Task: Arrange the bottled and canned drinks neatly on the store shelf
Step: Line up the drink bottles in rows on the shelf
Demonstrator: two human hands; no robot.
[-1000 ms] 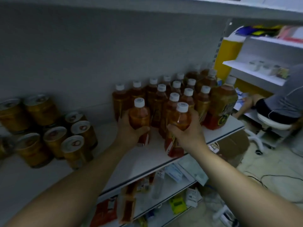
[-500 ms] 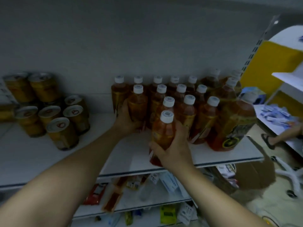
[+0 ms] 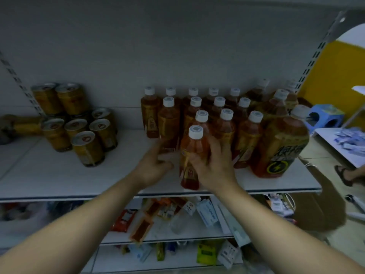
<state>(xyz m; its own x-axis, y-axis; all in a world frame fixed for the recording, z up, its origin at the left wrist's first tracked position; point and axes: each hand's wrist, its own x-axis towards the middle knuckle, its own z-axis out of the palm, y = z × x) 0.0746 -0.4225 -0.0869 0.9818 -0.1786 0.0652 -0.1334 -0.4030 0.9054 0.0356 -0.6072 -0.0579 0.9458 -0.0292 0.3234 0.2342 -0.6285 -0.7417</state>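
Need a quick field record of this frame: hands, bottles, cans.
left hand: open, beside bottle rows; contact unclear
right hand: grips front bottle
front bottle: near shelf front edge, ahead of rows
bottle rows: white caps, upright, toward the back
big bottle: right of rows
cans: left side, some stacked

The left grip [image 3: 153, 167] was a blur, so nobody could tell if it touched anything. The right grip [image 3: 214, 167] hid one side of the front bottle [image 3: 190, 151], and the back bottles [image 3: 213, 92] showed mostly their caps. A foot [image 3: 344, 175] was cut off at the right edge, and the lower shelf packs [image 3: 206, 214] were too fuzzy to name.
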